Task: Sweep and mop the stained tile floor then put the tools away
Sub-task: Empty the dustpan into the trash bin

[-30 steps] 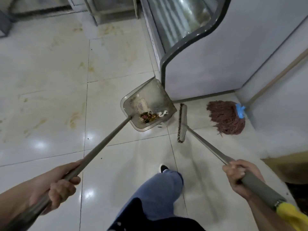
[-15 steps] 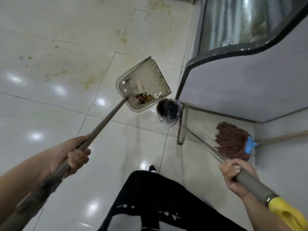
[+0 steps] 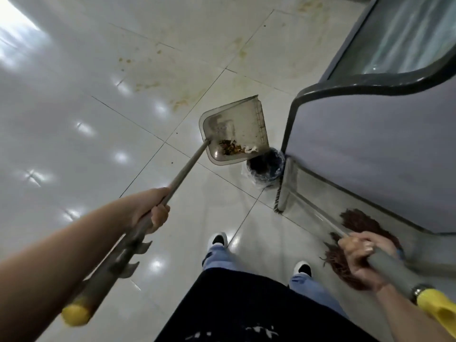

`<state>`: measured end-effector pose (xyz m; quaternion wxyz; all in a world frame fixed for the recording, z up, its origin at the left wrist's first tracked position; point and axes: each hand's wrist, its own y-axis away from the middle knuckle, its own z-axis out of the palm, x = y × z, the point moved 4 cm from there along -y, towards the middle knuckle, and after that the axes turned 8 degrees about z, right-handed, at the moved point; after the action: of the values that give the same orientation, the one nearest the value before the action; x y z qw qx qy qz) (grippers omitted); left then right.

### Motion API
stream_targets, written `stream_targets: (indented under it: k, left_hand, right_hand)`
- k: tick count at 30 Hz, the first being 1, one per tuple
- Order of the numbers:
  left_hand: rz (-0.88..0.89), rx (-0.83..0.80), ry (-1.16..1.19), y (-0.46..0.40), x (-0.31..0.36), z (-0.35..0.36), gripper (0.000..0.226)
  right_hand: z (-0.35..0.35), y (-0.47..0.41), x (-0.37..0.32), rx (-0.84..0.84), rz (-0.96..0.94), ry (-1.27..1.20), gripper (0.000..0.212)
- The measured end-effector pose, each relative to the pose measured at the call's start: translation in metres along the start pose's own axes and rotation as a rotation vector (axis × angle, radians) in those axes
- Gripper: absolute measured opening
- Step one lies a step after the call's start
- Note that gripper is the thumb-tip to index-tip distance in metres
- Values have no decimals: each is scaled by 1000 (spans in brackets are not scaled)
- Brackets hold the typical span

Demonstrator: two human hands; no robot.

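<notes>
Dustpan (image 3: 235, 129): lifted off the floor, its lower corner just above the bin (image 3: 265, 166); debris (image 3: 233, 149) gathered low inside.
Left hand (image 3: 150, 213): clamped around the dustpan's long handle.
Broom (image 3: 281, 191): head on the tile floor (image 3: 74, 114), just right of bin.
Right hand (image 3: 361, 257): clenched on the broom handle.
Mop (image 3: 357, 223): lying right of bin, beside the cabinet (image 3: 370, 149).

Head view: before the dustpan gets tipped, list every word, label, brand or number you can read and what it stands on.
None readable.
Dustpan: no lettering shows, only grime and debris.
Bin: no label shows.
Display case: plain panel, no sign.
Dark garment: white marks near the bottom edge, too blurred to read as text.
Left hand and right hand grip plain handles.
</notes>
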<state>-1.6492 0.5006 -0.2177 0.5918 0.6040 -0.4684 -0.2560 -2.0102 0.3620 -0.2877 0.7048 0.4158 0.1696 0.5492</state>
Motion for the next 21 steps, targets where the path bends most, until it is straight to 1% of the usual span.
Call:
stream_targets:
  k: [3,7,11,14,21]
  left_hand:
    - [88,129,-179,10,6,29,55]
    - [120,246,-251,22,12,62,53]
    - [134,294,-315,23,20,95,53]
    - [129,334,-367,25,27,116,54]
    - [159,388,-403,21,53,151,49]
  right_hand:
    - [-15,13,-22,-38,20,18,64]
    - [-25,16,-34,-94,21,23,60]
    - [-35,18,-46,-146,25,-16,57]
    - [-43,21,-55,-158,19,-33,56]
    - [-49,21,-66,-167,30,-49,59]
